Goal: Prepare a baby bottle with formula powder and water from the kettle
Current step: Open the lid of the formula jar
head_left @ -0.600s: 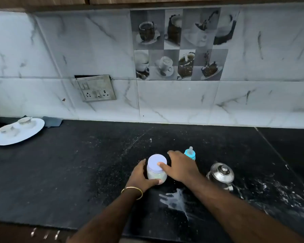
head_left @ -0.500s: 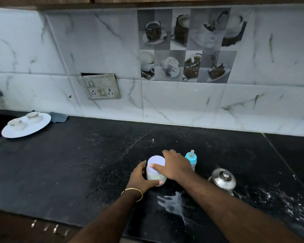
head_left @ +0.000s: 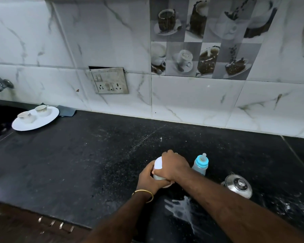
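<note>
Both hands [head_left: 148, 178] [head_left: 174, 166] cover jar [head_left: 158, 164], contents apparently hidden

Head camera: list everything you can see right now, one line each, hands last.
jar: 1, white with a white lid, on the counter near the front, held by both hands
baby bottle: 1, clear with blue collar and teat on, upright just right of the jar
kettle: 1, steel, lid on, right of the bottle
spill: 1, white, counter in front of the jar
plate: 1, white, far left by the sink
cups: 2, white, on the plate
cloth: 1, grey-blue, behind the plate
socket panel: 1, grey, on the wall tiles
tap: 1, metal, far left wall
bangle: 1, gold, left wrist
left hand: grips the jar's side
right hand: grips the jar's lid
</note>
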A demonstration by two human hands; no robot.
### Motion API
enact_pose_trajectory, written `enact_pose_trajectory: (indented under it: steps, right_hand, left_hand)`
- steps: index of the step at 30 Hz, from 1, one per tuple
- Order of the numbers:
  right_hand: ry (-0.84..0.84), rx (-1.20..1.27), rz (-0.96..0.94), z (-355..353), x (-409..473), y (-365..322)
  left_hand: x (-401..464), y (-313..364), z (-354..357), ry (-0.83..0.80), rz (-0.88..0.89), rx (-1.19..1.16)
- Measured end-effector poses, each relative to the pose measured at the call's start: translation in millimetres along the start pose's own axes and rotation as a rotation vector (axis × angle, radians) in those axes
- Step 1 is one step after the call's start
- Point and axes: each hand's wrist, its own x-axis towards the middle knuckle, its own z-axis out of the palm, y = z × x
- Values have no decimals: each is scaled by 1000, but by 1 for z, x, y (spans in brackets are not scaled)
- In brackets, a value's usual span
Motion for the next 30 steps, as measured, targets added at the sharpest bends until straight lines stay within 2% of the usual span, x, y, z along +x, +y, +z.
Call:
enact_pose_trajectory:
  steps: [11,16,19,21,24,26,30]
  right_hand:
    - [-36,52,33,-3,4,-8]
    - [-86,-78,-126,-10,2,-5]
    - [-172,-141,-193,-16,4,-6]
    - [-195,-135,-152,-20,5,-8]
    - [-68,-177,43,-20,2,-16]
    - [-55,-212,96,-19,2,-19]
    - [-188,-136,-76,-22,4,-16]
  left_hand:
    - [14,-8,-17,-103,104,24]
    - [17,-11,-21,-157,125,57]
    - [21,-12,-21,-162,115,61]
    - [21,-13,-21,-155,110,67]
    - [23,-14,-21,-173,96,65]
    - [23,-15,-21,-181,93,75]
    - [22,-13,-21,-165,78,73]
